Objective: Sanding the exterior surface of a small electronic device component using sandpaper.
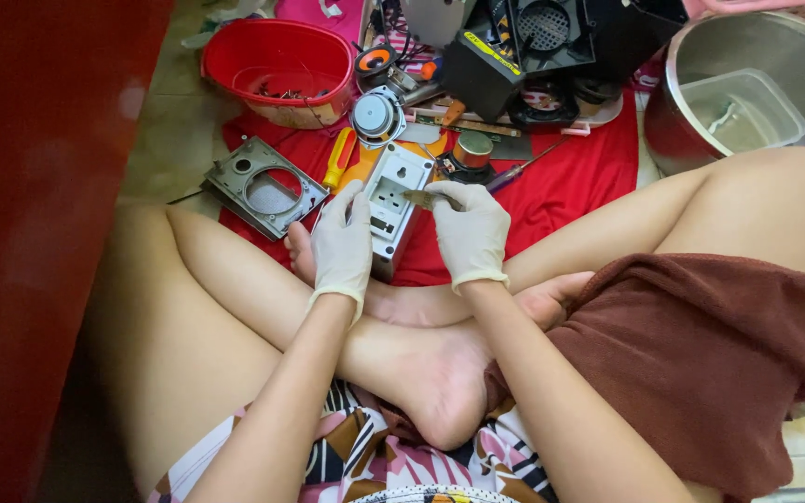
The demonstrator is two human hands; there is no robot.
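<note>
White socket box [391, 200] sits between both gloved hands [402, 237].

Red cloth [570, 186] on tiled floor [165, 130], red bowl [281, 65], metal plate [263, 186], steel pot [757, 84]

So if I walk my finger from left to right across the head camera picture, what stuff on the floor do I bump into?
Grey metal plate with a round hole → yellow-handled screwdriver → left hand → white socket box → right hand → big steel pot → clear plastic tub inside it.
</note>
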